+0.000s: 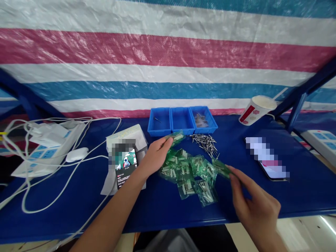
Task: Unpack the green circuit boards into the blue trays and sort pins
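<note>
Pinched in my left hand (156, 155) is a small green-tinted plastic bag (176, 137) with pale pieces inside, held above the left side of a heap. My right hand (253, 201) grips another green bag (222, 168) between thumb and fingers, at the heap's right side. Between the hands lies the heap of green bags (186, 169), each with whitish and metal rod-like pieces in it. Behind it a loose pile of thin metal pins (206, 142) is spread on the blue table (162, 206).
A blue three-part tray (161, 133) stands at the back, a few pieces in its outer compartments. Left are a phone (126, 164) on tissue packaging, white cables (25, 196), a power strip (49, 154) and an earbud case (77, 154). Right are a paper cup (253, 112) and another phone (265, 159).
</note>
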Available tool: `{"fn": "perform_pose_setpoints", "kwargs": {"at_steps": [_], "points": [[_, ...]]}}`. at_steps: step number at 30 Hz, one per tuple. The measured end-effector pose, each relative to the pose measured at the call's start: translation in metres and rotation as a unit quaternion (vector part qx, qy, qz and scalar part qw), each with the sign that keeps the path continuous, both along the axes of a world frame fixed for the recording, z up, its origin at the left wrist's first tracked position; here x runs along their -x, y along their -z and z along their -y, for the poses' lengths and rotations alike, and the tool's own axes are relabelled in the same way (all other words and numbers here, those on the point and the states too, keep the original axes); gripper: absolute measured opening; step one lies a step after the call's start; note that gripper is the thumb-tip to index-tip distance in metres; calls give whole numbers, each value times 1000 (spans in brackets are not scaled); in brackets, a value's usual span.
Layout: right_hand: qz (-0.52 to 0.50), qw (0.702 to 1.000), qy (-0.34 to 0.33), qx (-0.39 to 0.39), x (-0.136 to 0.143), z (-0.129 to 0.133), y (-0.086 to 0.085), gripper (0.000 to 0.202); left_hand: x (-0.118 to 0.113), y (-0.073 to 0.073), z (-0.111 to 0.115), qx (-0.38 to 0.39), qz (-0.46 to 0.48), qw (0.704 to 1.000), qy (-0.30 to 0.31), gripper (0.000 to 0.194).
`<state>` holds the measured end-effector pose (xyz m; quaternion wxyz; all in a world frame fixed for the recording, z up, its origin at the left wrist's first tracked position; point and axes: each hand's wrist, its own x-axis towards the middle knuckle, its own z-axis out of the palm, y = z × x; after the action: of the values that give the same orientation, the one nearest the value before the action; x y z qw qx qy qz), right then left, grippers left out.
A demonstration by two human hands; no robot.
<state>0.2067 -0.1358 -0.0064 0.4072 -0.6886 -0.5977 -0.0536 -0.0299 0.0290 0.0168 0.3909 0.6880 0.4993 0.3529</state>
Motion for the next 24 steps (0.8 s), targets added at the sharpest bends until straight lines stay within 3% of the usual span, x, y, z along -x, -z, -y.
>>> {"fn": "perform_pose_setpoints", "kwargs": {"at_steps": [2,5,8,10,12,14,17,20,22,24], "points": [[49,991,-122,18,5,-11,-11,27,-1,1,0,6,10,1000,-16,46],[94,970,-222,35,20,-31,-40,24,-3,4,1,19,-8,1000,-18,44],[40,961,-273,2,34,-65,-71,18,-5,6,1,27,8,1000,2,40],[38,958,-283,17,39,-95,-82,25,-5,6,0,42,35,998,10,40],[61,938,-335,66,40,-124,-80,43,-3,5,-1,62,59,996,1,41],[65,915,-379,120,40,-147,-68,54,-1,4,-2,85,84,993,-5,40],[51,906,-397,137,39,-160,-46,37,1,6,-3,121,127,984,30,43],[75,890,-433,124,35,-156,-37,14,0,5,-6,120,165,978,45,54],[87,874,-462,121,31,-150,-38,8,2,-1,-7,80,162,983,-15,52],[86,868,-474,122,27,-147,-41,11,7,-14,-3,15,103,991,-88,42]]}}
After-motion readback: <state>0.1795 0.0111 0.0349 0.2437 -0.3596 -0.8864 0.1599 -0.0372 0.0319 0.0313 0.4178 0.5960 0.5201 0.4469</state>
